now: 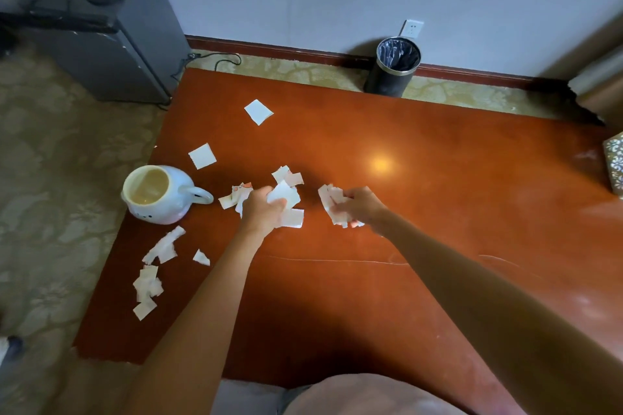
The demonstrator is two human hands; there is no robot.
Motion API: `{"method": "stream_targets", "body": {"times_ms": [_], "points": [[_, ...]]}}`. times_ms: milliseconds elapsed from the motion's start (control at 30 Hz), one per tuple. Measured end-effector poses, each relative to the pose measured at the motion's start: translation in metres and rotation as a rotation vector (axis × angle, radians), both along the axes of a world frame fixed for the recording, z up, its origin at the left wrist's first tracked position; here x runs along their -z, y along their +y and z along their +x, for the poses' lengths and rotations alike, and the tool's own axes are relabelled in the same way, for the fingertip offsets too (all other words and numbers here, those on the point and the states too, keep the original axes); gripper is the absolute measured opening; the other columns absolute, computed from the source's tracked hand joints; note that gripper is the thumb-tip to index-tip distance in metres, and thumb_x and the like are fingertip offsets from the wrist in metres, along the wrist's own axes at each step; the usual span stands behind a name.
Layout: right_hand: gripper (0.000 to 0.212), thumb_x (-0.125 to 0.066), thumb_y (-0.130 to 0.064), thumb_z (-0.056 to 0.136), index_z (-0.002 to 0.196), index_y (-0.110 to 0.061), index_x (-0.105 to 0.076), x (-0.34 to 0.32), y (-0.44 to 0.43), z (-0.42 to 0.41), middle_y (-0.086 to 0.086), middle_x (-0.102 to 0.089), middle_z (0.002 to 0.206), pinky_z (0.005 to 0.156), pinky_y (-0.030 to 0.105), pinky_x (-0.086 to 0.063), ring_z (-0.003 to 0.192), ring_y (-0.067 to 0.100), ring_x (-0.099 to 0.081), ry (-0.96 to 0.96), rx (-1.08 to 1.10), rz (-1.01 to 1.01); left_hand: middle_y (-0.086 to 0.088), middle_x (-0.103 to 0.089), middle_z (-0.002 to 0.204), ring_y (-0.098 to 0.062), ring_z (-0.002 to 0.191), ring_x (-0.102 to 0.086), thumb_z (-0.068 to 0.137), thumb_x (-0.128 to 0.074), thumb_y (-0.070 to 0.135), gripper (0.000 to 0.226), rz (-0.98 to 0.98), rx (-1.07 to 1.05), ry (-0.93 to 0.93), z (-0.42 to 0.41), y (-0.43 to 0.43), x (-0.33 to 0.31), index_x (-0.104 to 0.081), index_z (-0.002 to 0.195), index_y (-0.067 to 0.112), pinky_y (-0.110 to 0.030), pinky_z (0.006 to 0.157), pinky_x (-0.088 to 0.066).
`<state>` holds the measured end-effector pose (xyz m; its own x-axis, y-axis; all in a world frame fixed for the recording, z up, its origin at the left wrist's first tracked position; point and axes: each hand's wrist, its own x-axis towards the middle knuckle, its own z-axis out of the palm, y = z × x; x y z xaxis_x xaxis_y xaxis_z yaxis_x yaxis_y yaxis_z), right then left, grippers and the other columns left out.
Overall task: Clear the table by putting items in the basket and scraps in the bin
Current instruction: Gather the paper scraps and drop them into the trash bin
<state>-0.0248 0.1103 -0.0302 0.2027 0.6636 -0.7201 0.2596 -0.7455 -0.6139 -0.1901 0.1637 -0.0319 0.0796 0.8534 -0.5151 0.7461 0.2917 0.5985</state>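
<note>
Nearest, in the lower left of the frame, a loose cluster of paper scraps [147,286] lies untouched on the red-brown counter [371,296]. A long torn strip [164,247] and a small triangle of paper [201,258] sit just above it.

In the middle of the frame both hands are gathering. The left hand [262,209] has its fingers curled round the left bunch of scraps [286,195], with more pieces lying beneath and beside it. The right hand [361,208] grips the right bunch of scraps [331,203] in the same way, low on the counter.

Left of the hands a white mug [158,194] stands upright near the counter's edge, not yet put away. Further up are two square pieces, the nearer square [202,156] and the farther square [258,112], both still lying flat.

At the top, the black bin [392,66] stands on the carpet beyond the counter, and I see no paper in it. A patterned object [615,165] at the right edge may be the basket, though I cannot tell. By my reckoning the task is at an early stage, with most of it left.
</note>
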Motion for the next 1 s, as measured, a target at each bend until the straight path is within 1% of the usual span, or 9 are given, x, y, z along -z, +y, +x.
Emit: {"method": "stream_targets", "body": {"times_ms": [67, 200, 400, 500, 600, 767, 867, 933, 1000], "points": [[0.024, -0.053, -0.014, 0.088, 0.065, -0.007, -0.053, -0.008, -0.014, 0.010, 0.006, -0.053, 0.053, 0.038, 0.015, -0.029, 0.038, 0.011, -0.043, -0.030, 0.071, 0.053, -0.016, -0.058, 0.123, -0.028, 0.116, -0.055, 0.092, -0.054, 0.015, 0.034, 0.023, 0.013, -0.052, 0.019, -0.007, -0.009, -0.054, 0.121, -0.001, -0.030, 0.080, -0.049], [0.024, -0.054, -0.009, 0.085, 0.061, -0.010, -0.052, -0.022, -0.053, 0.042, 0.008, -0.056, 0.053, 0.041, 0.017, -0.034, 0.034, 0.008, -0.049, -0.025, 0.249, 0.162, -0.012, -0.059, 0.120, -0.020, 0.099, -0.054, 0.092, -0.054, 0.016, 0.032, 0.033, 0.082, -0.153, 0.066, -0.027, -0.028, -0.055, 0.122, 0.005, -0.017, 0.060, -0.044], [0.024, -0.054, -0.014, 0.084, 0.060, -0.010, -0.051, -0.048, -0.139, 0.100, 0.009, -0.056, 0.055, 0.039, 0.016, -0.032, 0.043, 0.017, -0.045, -0.126, 0.592, 0.251, -0.002, -0.053, 0.095, -0.018, 0.085, -0.052, 0.092, -0.056, 0.013, 0.015, 0.001, 0.221, -0.310, 0.148, -0.082, -0.053, -0.058, 0.106, 0.013, -0.018, 0.055, -0.042], [0.026, -0.054, -0.010, 0.083, 0.058, -0.011, -0.049, -0.056, -0.189, 0.129, 0.007, -0.056, 0.054, 0.033, 0.012, -0.029, 0.039, 0.013, -0.044, -0.141, 0.726, 0.281, 0.001, -0.050, 0.078, -0.016, 0.075, -0.049, 0.091, -0.054, 0.007, 0.008, -0.063, 0.320, -0.362, 0.190, -0.119, -0.061, -0.050, 0.093, 0.013, -0.018, 0.052, -0.038], [0.027, -0.054, -0.005, 0.084, 0.059, -0.012, -0.047, -0.062, -0.237, 0.157, 0.004, -0.054, 0.053, 0.032, 0.009, -0.028, 0.029, 0.003, -0.045, -0.144, 0.858, 0.294, -0.002, -0.051, 0.074, -0.017, 0.065, -0.048, 0.089, -0.053, 0.004, 0.005, -0.089, 0.436, -0.356, 0.233, -0.157, -0.062, -0.055, 0.092, 0.008, -0.017, 0.044, -0.037], [0.024, -0.057, -0.010, 0.081, 0.061, -0.012, -0.045, -0.063, -0.317, 0.217, 0.004, -0.056, 0.053, 0.037, 0.015, -0.031, 0.038, 0.010, -0.045, -0.187, 0.994, 0.274, -0.006, -0.056, 0.100, -0.019, 0.090, -0.054, 0.091, -0.056, 0.012, 0.023, -0.081, 0.616, -0.362, 0.318, -0.232, -0.060, -0.058, 0.112, 0.005, -0.023, 0.062, -0.044], [0.024, -0.057, -0.012, 0.083, 0.061, -0.010, -0.047, -0.057, -0.371, 0.264, 0.004, -0.056, 0.052, 0.035, 0.014, -0.031, 0.033, 0.008, -0.045, -0.212, 1.064, 0.272, -0.005, -0.055, 0.097, -0.020, 0.089, -0.054, 0.090, -0.056, 0.012, 0.015, -0.074, 0.701, -0.375, 0.376, -0.281, -0.059, -0.059, 0.105, 0.009, -0.029, 0.070, -0.045], [0.019, -0.057, -0.014, 0.083, 0.066, -0.008, -0.051, -0.055, -0.409, 0.299, 0.005, -0.055, 0.051, 0.035, 0.015, -0.031, 0.032, 0.009, -0.045, -0.214, 1.105, 0.276, -0.007, -0.057, 0.092, -0.023, 0.083, -0.054, 0.088, -0.056, 0.010, 0.007, -0.088, 0.755, -0.375, 0.418, -0.315, -0.056, -0.058, 0.094, 0.011, -0.031, 0.068, -0.044], [0.026, -0.058, -0.020, 0.083, 0.060, -0.010, -0.052, -0.050, -0.447, 0.335, 0.002, -0.054, 0.046, 0.036, 0.013, -0.030, 0.035, 0.012, -0.045, -0.230, 1.152, 0.265, -0.010, -0.058, 0.086, -0.025, 0.077, -0.051, 0.086, -0.056, 0.007, 0.009, -0.112, 0.809, -0.381, 0.463, -0.351, -0.050, -0.062, 0.093, 0.006, -0.033, 0.067, -0.042]]}}
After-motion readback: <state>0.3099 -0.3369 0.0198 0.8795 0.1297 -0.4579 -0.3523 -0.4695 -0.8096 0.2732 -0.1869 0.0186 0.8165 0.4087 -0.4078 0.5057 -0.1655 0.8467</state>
